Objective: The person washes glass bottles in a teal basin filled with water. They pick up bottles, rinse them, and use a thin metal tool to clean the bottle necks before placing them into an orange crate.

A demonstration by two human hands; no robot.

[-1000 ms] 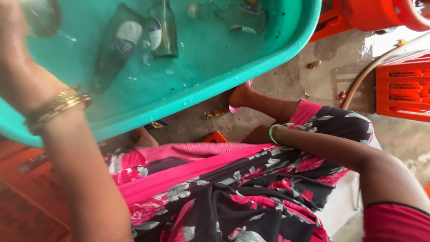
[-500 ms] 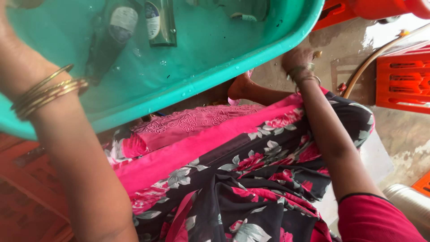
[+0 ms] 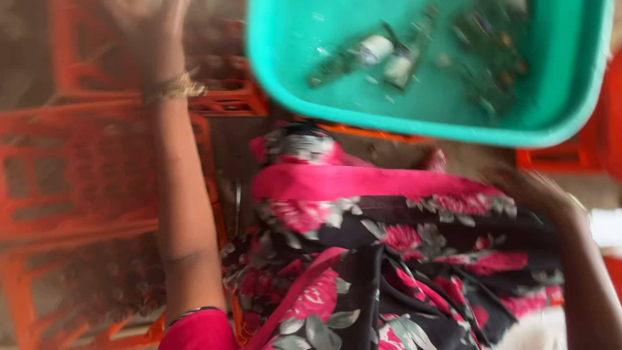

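My left hand (image 3: 146,16) reaches up at the top left, above a red crate (image 3: 220,91). It is blurred and cut by the frame edge, with gold bangles (image 3: 172,87) on the wrist. Whether it holds anything is unclear. My right hand (image 3: 528,188) is a blur at the right, low beside the black and pink floral cloth (image 3: 414,246) on my lap, just below the teal basin (image 3: 414,129). In the basin lie two dark glass bottles (image 3: 353,55) (image 3: 405,61) with pale labels, in shallow water.
Stacked red plastic crates (image 3: 71,168) fill the left side, and more red crates (image 3: 564,159) show under the basin at the right. Small debris (image 3: 492,58) lies in the basin's right half. A strip of bare ground (image 3: 389,152) shows between basin and lap.
The view has swung left, so the basin now sits at the upper right. My left hand has left the basin and is over the crates. My right hand has dropped toward my lap.
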